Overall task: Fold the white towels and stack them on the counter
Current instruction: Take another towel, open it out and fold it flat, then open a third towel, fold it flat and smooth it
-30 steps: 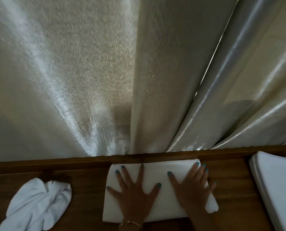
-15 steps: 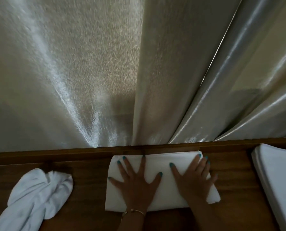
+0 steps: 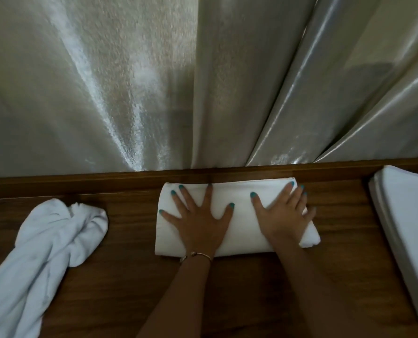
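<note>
A folded white towel (image 3: pixel 242 215) lies flat on the wooden counter (image 3: pixel 130 276), close to the counter's raised back edge. My left hand (image 3: pixel 199 222) rests palm down on the towel's left half, fingers spread wide. My right hand (image 3: pixel 282 213) presses flat on the right half, its fingers reaching the towel's far right corner. A crumpled, unfolded white towel (image 3: pixel 44 252) lies at the left of the counter. At the right edge stands a stack of folded white towels (image 3: pixel 407 215).
Pale shiny curtains (image 3: pixel 203 81) hang right behind the counter and fill the upper view. A raised wooden lip (image 3: pixel 81 182) runs along the back of the counter. Bare wood shows between the folded towel and the stack.
Both hands stay flat on the folded towel. The view has tilted down a little, so the counter and my forearms show more.
</note>
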`<control>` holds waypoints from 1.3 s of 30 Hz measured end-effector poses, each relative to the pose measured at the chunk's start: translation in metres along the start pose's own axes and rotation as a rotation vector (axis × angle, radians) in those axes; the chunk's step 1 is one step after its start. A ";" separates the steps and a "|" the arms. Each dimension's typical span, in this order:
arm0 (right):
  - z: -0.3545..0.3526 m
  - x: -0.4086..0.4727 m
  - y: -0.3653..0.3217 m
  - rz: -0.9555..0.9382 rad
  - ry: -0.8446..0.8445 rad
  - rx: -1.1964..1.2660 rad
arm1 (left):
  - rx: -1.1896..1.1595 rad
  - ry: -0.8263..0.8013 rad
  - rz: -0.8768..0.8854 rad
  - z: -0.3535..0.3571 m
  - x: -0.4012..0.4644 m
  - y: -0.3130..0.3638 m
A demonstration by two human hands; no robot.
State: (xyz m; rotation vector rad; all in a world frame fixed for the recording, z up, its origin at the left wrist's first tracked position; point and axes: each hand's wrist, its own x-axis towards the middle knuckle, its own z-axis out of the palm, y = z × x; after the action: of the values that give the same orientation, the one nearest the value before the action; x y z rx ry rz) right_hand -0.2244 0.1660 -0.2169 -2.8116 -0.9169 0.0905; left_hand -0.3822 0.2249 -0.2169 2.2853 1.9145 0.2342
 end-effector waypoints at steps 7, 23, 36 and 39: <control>-0.008 -0.015 0.009 -0.356 0.181 0.017 | 0.104 -0.227 0.285 -0.021 -0.012 -0.028; -0.086 -0.176 -0.136 -0.708 -0.621 -0.018 | -0.077 -0.340 -0.349 -0.155 -0.049 -0.335; -0.106 -0.297 -0.256 -0.467 -0.707 0.765 | -0.906 -0.144 0.060 -0.240 -0.048 -0.312; -0.128 -0.300 -0.269 -0.521 -0.632 0.832 | -1.196 -0.155 0.099 -0.310 -0.038 -0.284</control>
State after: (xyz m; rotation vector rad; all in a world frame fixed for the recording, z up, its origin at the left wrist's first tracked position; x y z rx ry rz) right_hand -0.6079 0.1826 -0.0396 -1.7212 -1.3011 1.0466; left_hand -0.7290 0.2415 0.0241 1.4774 1.0498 0.8845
